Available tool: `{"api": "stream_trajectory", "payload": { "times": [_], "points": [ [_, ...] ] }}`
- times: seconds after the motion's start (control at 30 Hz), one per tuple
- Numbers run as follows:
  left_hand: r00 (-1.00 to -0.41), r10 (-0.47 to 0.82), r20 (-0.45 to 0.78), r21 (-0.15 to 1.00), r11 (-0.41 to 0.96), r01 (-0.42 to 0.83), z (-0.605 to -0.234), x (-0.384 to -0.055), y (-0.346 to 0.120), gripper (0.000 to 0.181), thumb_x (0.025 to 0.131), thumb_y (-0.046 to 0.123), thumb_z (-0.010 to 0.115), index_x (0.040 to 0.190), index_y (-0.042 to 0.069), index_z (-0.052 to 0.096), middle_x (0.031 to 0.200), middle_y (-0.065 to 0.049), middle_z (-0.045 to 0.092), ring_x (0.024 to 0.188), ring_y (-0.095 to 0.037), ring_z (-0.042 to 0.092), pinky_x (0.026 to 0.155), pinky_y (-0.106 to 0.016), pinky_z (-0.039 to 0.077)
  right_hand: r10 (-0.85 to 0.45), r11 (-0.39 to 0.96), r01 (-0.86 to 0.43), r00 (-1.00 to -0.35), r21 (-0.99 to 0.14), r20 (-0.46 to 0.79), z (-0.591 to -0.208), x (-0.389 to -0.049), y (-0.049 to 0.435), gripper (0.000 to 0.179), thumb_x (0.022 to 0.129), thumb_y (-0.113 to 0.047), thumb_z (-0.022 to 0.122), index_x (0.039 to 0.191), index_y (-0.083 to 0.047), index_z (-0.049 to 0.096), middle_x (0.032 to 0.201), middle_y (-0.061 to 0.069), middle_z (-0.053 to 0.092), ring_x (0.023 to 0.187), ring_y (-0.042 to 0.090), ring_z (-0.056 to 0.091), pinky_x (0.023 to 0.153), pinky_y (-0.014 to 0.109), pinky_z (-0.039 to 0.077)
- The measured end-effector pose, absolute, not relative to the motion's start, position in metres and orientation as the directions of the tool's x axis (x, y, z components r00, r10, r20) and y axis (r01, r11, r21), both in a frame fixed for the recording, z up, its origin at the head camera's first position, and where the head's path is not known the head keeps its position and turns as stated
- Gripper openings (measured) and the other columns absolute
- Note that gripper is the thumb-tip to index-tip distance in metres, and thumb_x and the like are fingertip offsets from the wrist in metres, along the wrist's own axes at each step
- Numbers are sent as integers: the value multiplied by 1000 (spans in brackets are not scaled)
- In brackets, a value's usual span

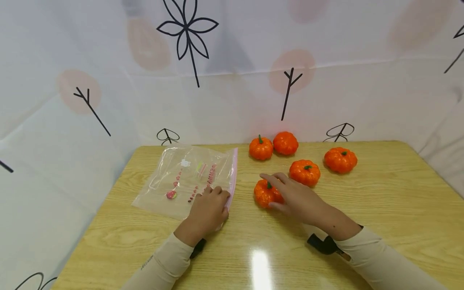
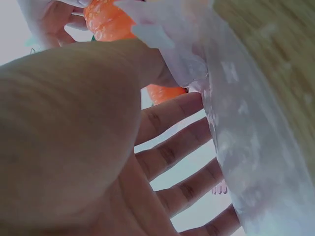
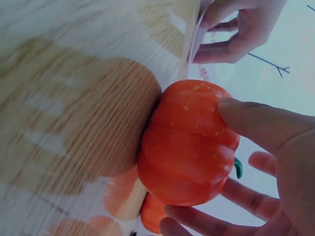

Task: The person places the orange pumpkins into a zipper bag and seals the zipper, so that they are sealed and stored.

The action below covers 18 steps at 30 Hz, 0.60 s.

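My right hand [image 1: 299, 199] reaches around a small orange pumpkin [image 1: 266, 194] with a green stem, which sits on the wooden table. In the right wrist view, the thumb touches one side of this pumpkin [image 3: 189, 142] while the fingers curve along its opposite side. My left hand [image 1: 208, 211] rests on a clear plastic zip bag [image 1: 163, 181] with a pink closure edge and a printed red pattern. Its spread, fairly straight fingers touch the plastic in the left wrist view, and the thumb lies at the bag's edge [image 2: 192, 73].
Behind the right hand are more pumpkins: one close by [image 1: 305, 173], one farther right [image 1: 340, 160], and a pair at the back, the left one [image 1: 261, 149] beside the other [image 1: 286, 143]. A printed white cloth [image 1: 232, 104] hangs along the table's far edge.
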<state>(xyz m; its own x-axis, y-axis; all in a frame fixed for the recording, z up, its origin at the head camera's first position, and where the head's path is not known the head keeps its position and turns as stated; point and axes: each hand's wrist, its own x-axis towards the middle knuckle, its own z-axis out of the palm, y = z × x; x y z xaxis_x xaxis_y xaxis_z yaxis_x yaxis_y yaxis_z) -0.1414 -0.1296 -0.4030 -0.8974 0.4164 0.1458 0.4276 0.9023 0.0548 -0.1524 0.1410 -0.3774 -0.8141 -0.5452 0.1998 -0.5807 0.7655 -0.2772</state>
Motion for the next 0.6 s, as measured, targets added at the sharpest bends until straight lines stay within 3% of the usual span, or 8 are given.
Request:
{"api": "stream_trajectory", "payload": {
  "times": [0.13, 0.3, 0.5, 0.6],
  "points": [
    [-900, 407, 155, 78, 903, 422, -401, -142, -129, 30, 87, 17, 68, 116, 14, 71, 108, -7, 67, 98, -29, 61, 65, -46, 53, -519, 779, -546, -837, -308, 172, -378, -154, 143, 80, 83, -32, 82, 150, -16, 42, 136, 12, 53, 90, 18, 63, 65, 28, 53],
    [-894, 404, 194, 88, 900, 426, -399, -141, -129, 28, 84, 11, 67, 111, 14, 73, 98, -8, 68, 89, -28, 61, 64, -44, 50, -516, 779, -531, -845, -334, 141, -378, -156, 145, 79, 84, -34, 80, 150, -12, 43, 136, 16, 56, 108, 28, 65, 83, 45, 58],
    [-912, 368, 179, 139, 909, 394, -400, -141, -128, 18, 79, 10, 68, 97, 11, 68, 74, -2, 66, 61, -18, 58, 54, -35, 45, -523, 778, -526, -845, -343, 110, -378, -156, 146, 78, 84, -34, 80, 149, -12, 42, 138, 16, 56, 101, 25, 67, 81, 44, 58],
    [-929, 344, 133, 195, 910, 365, -400, -142, -129, 16, 79, 9, 67, 95, 11, 65, 69, 2, 60, 57, -13, 51, 48, -31, 42, -526, 777, -526, -844, -346, 102, -378, -157, 145, 78, 85, -34, 79, 150, -12, 42, 139, 16, 55, 98, 23, 67, 82, 43, 58]
  ]
}}
